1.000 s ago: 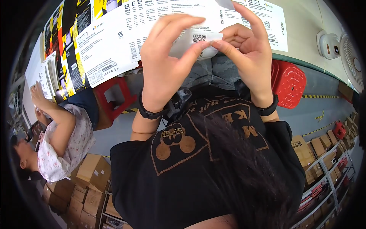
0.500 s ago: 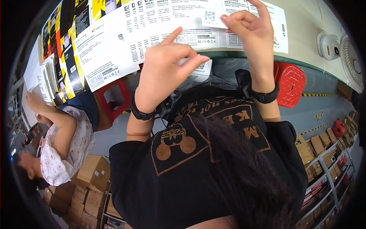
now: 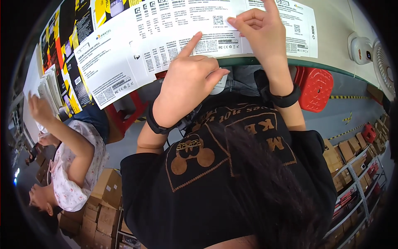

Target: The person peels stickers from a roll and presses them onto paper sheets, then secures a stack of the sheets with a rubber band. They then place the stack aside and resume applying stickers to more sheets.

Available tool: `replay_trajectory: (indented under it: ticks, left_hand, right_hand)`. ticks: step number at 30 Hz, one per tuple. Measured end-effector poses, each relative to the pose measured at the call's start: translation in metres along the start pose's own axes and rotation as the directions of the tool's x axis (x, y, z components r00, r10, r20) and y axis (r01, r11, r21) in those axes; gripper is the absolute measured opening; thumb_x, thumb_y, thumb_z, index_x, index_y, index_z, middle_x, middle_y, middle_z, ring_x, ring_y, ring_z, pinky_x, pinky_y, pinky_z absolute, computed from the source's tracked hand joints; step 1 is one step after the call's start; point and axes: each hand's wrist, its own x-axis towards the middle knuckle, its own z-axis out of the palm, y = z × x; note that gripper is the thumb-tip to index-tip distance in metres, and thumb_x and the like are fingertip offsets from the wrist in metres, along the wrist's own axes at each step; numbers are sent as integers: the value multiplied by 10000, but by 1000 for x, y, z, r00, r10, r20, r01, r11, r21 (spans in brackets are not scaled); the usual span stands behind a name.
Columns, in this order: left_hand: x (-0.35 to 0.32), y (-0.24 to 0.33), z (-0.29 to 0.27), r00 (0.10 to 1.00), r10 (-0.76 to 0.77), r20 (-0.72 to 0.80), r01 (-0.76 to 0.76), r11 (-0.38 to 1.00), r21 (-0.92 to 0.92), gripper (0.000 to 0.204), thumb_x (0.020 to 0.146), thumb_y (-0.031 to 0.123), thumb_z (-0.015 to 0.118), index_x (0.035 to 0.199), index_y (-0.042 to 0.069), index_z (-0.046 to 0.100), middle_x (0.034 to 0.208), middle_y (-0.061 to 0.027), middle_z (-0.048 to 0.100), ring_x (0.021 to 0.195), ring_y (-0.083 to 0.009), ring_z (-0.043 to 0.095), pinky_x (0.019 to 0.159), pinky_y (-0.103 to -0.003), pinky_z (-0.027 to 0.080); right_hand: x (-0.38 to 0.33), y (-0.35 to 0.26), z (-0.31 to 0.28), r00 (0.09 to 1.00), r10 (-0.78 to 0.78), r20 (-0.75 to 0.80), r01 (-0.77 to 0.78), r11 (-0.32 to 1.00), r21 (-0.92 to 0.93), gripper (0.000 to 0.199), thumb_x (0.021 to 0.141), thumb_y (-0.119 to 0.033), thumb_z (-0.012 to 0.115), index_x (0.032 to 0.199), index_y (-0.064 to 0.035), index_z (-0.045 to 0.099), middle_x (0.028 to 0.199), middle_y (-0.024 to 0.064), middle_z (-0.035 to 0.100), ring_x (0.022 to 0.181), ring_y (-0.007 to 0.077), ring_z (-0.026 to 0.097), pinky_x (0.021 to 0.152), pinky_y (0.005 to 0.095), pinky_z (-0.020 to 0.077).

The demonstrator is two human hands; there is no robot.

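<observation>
My right hand is over a row of overlapping white printed cartons or sleeves, lying flat. Its thumb and fingers are at the right edge of a small white QR-code sticker, which sits against the printed surface. My left hand is at the table's near edge, index finger stretched out with its tip touching the printed pieces, the other fingers curled. Below its thumb, past the table edge, shows part of a white label sheet; the curled fingers hide where it is gripped.
Another printed piece with a sticker lies to the right. Black-and-yellow printed packaging covers the left side, where a co-worker sits. A red stool stands below the table edge. A white fan is at the right.
My right hand has moved left and brought the sticker down against the printed surface. My left hand has shifted slightly right and down. The co-worker's raised hand has moved.
</observation>
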Motion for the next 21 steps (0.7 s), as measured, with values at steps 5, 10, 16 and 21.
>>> replay_trajectory:
  ticks: [5, 10, 16, 21]
  left_hand:
    - [-2, 0, -3, 1000, 7, -4, -7, 1000, -21, 185, 696, 90, 696, 591, -12, 583, 513, -81, 553, 441, -237, 490, 1028, -413, 350]
    - [-13, 6, -13, 999, -8, -48, 10, 999, 45, 180, 697, 90, 699, 591, 7, 580, 529, -68, 573, 458, -215, 523, 1041, -414, 330]
    - [-16, -6, -14, 998, 10, -59, -6, 998, 58, 207, 717, 122, 683, 584, 34, 551, 494, -60, 510, 480, -225, 526, 1043, -411, 319]
    - [-17, -5, -14, 999, -3, -54, 5, 999, 50, 211, 717, 123, 685, 584, 34, 548, 493, -62, 513, 481, -224, 530, 1051, -407, 307]
  right_hand:
    - [2, -3, 7, 990, -118, -81, 60, 858, -510, 559, 762, -23, 636, 1257, -30, 376, 703, 104, 572, 634, 292, 590, 581, 307, 476]
    - [4, 25, 9, 767, -636, -90, 429, 612, -665, 534, 769, -41, 636, 1246, -38, 397, 748, 117, 588, 647, 299, 583, 584, 318, 472]
    - [-3, 26, 3, 520, -821, 237, 729, 281, -625, 317, 825, -59, 585, 1135, -27, 526, 976, 107, 586, 874, 218, 554, 784, 279, 420]
    - [-9, 18, -22, 667, -732, 138, 547, 355, -758, 232, 849, -89, 587, 1066, -7, 581, 1013, 80, 606, 921, 149, 568, 831, 249, 424]
